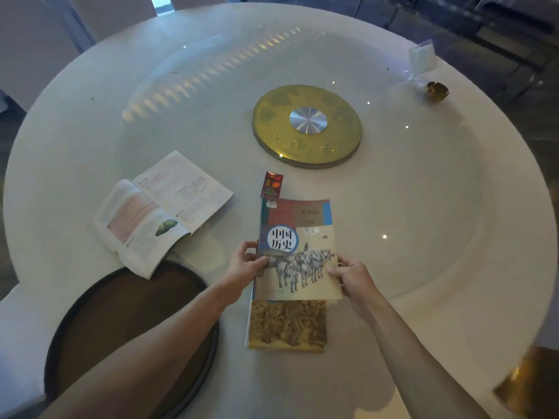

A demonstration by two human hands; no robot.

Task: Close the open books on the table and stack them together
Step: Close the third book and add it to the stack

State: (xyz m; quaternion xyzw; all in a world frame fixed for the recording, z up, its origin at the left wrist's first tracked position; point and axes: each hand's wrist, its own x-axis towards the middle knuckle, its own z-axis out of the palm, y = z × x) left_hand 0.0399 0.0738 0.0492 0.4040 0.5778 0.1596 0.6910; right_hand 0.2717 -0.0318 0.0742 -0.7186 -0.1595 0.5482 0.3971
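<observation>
A closed history book point(298, 237) with horses and a chariot on its cover is held above the round white table point(423, 207). My left hand point(246, 261) grips its left edge and my right hand point(352, 278) grips its right edge. Its near end overlaps a second closed book point(287, 326) with a tan patterned cover, which lies flat near the table's front. To the left an open book point(160, 213) lies face up with its pages spread.
A gold lazy-Susan hub point(307, 127) sits at the table's middle under a glass turntable. A small red packet point(272, 184) lies just beyond the held book. A dark round chair seat point(121, 328) is at front left. A plastic bag point(422, 60) and a gold object point(437, 90) sit far right.
</observation>
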